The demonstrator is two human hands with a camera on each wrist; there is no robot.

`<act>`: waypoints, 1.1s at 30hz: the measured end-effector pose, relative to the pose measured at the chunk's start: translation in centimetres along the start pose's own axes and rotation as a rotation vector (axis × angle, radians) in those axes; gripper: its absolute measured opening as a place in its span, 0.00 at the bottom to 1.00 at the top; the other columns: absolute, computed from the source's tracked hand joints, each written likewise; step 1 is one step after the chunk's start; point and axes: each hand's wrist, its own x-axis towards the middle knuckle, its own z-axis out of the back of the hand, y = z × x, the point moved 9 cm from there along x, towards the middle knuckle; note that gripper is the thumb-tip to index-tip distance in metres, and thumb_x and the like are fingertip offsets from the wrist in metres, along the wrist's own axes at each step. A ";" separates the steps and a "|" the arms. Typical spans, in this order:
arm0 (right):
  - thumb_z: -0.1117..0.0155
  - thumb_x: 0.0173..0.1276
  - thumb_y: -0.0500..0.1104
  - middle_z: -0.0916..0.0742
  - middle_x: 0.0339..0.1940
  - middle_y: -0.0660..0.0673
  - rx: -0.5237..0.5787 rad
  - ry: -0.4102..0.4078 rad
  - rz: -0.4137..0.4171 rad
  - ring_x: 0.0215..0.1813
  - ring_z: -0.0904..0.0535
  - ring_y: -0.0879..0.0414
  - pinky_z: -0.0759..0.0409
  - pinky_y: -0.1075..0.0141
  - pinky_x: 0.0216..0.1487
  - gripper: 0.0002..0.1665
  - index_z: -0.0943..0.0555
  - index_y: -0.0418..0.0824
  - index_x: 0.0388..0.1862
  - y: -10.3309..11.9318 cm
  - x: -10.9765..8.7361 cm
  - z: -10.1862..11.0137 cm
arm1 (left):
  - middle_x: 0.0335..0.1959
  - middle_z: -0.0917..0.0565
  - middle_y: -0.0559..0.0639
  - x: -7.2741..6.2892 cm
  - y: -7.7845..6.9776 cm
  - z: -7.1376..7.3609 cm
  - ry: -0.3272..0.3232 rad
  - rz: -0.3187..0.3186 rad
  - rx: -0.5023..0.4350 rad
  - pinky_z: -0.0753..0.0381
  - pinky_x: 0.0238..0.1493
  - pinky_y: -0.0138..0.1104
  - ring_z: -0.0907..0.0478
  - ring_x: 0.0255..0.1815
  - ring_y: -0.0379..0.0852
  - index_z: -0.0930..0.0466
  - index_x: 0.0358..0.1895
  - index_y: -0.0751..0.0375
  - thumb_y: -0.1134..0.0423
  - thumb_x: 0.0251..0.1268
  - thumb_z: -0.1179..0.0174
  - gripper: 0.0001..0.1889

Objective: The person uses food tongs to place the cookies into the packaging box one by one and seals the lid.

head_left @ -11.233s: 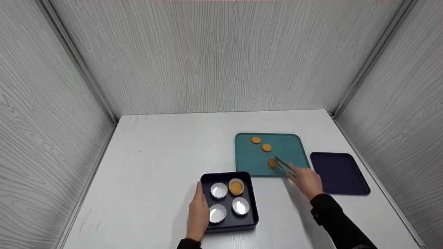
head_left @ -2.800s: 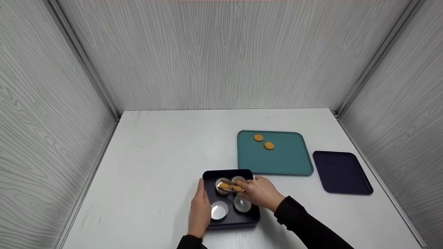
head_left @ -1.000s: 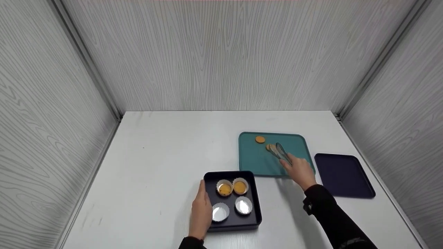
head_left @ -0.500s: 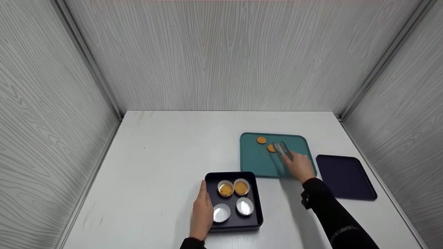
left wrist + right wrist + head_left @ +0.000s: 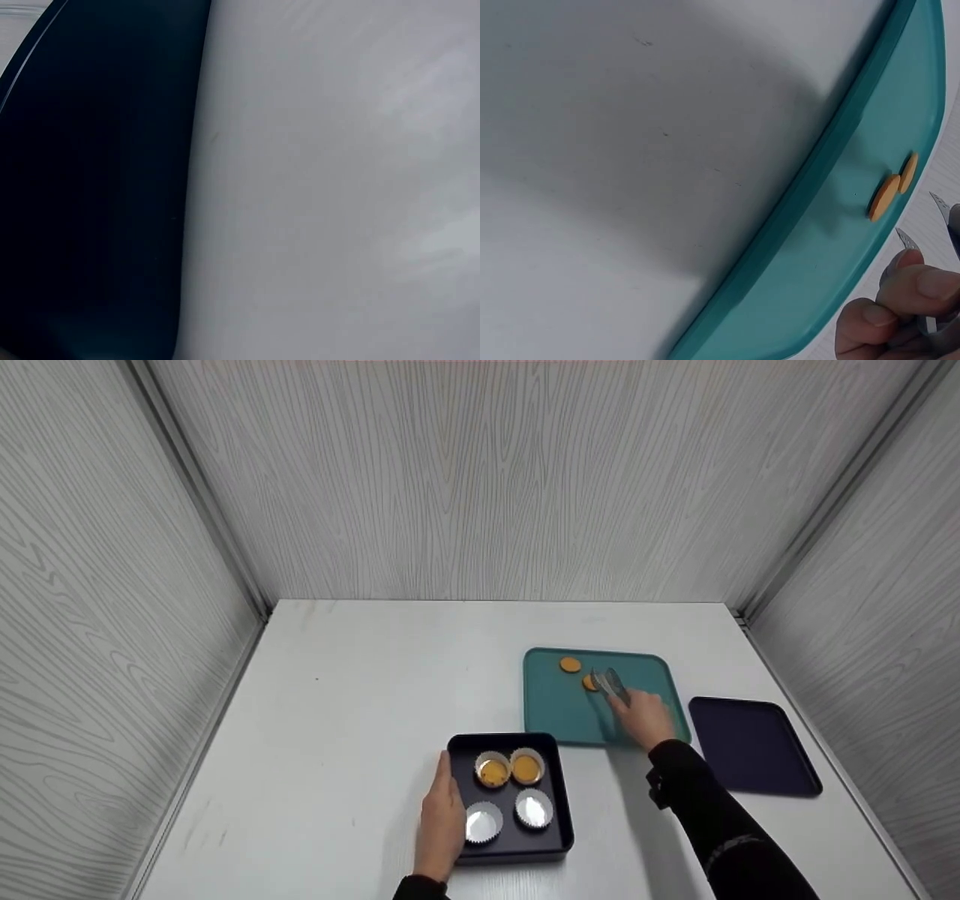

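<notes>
My left hand (image 5: 441, 823) lies with straight fingers along the left wall of a dark square baking pan (image 5: 517, 847), whose outer side (image 5: 97, 187) fills much of the left wrist view. Inside are a cupcake liner (image 5: 484, 822) and a second liner (image 5: 534, 808) with nothing in them, and two liners each holding an orange-yellow round cookie (image 5: 527, 769). My right hand (image 5: 646, 718) grips metal tongs (image 5: 611, 684), their tips spread apart above a teal tray (image 5: 559, 712). One round cookie (image 5: 589, 682) sits beside the tips, partly covered; another cookie (image 5: 570, 664) lies behind it.
A shallow dark tray (image 5: 754, 746) lies right of the teal tray, by my right forearm. Everything rests on a white table (image 5: 360, 697) with grey wood-grain panels (image 5: 465, 480) at the back and both sides.
Earlier, the tongs carried a cookie from the teal tray into the upper left liner, then returned to the tray. In the last second they shifted slightly around the nearer cookie. My left hand stays put.
</notes>
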 end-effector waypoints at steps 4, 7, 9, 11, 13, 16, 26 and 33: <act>0.44 0.81 0.52 0.25 0.20 0.46 -0.014 0.013 -0.001 0.22 0.30 0.53 0.33 0.62 0.26 0.22 0.22 0.38 0.31 0.1 0.3 -0.4 | 0.81 0.42 0.55 0.0 0.0 0.0 -0.002 0.001 -0.004 0.42 0.80 0.49 0.42 0.80 0.54 0.49 0.83 0.59 0.62 0.87 0.63 0.27; 0.44 0.81 0.51 0.23 0.21 0.44 -0.015 0.024 -0.006 0.23 0.28 0.52 0.32 0.62 0.26 0.22 0.21 0.36 0.33 0.1 0.4 -0.7 | 0.82 0.43 0.55 -0.1 0.0 -0.1 0.003 0.007 -0.003 0.43 0.80 0.49 0.43 0.80 0.54 0.49 0.83 0.59 0.61 0.87 0.64 0.27; 0.44 0.81 0.51 0.20 0.23 0.42 -0.013 0.027 -0.008 0.24 0.26 0.51 0.30 0.60 0.27 0.22 0.19 0.34 0.35 0.0 0.4 -0.8 | 0.81 0.42 0.55 -0.2 0.0 -0.1 0.004 0.011 0.003 0.42 0.80 0.50 0.42 0.80 0.54 0.49 0.83 0.58 0.61 0.87 0.64 0.27; 0.44 0.81 0.51 0.17 0.26 0.38 -0.017 0.022 -0.015 0.26 0.23 0.48 0.27 0.58 0.29 0.22 0.18 0.32 0.37 -0.2 0.5 -0.9 | 0.81 0.42 0.55 -0.2 -0.1 -0.1 0.002 0.015 0.003 0.42 0.79 0.50 0.41 0.79 0.55 0.49 0.83 0.58 0.61 0.87 0.64 0.27; 0.44 0.81 0.50 0.15 0.30 0.36 -0.020 0.019 -0.016 0.29 0.19 0.46 0.25 0.56 0.31 0.22 0.17 0.31 0.39 -0.2 0.6 -0.9 | 0.81 0.41 0.56 -0.2 -0.2 -0.1 -0.002 0.004 0.005 0.41 0.79 0.50 0.40 0.79 0.55 0.48 0.83 0.59 0.62 0.87 0.63 0.27; 0.44 0.81 0.50 0.15 0.28 0.36 -0.022 0.028 -0.017 0.28 0.19 0.46 0.25 0.55 0.30 0.22 0.19 0.33 0.34 -0.3 0.8 -1.1 | 0.80 0.41 0.56 -0.3 -0.2 -0.1 -0.007 -0.009 -0.001 0.40 0.79 0.48 0.40 0.79 0.53 0.48 0.82 0.60 0.63 0.86 0.63 0.27; 0.42 0.80 0.51 0.26 0.16 0.46 -0.023 0.032 -0.017 0.20 0.29 0.52 0.34 0.62 0.24 0.26 0.30 0.42 0.20 -0.5 1.1 -1.6 | 0.81 0.42 0.56 0.0 -0.3 -0.1 -0.002 -0.025 -0.011 0.42 0.80 0.47 0.42 0.80 0.53 0.48 0.82 0.62 0.63 0.87 0.64 0.27; 0.36 0.76 0.51 0.19 0.21 0.41 -0.097 -0.004 -0.013 0.22 0.23 0.48 0.29 0.59 0.23 0.23 0.25 0.39 0.23 0.1 1.2 -1.5 | 0.81 0.41 0.56 0.0 -0.1 0.0 -0.005 -0.011 -0.015 0.42 0.79 0.48 0.41 0.79 0.54 0.49 0.83 0.60 0.62 0.87 0.64 0.27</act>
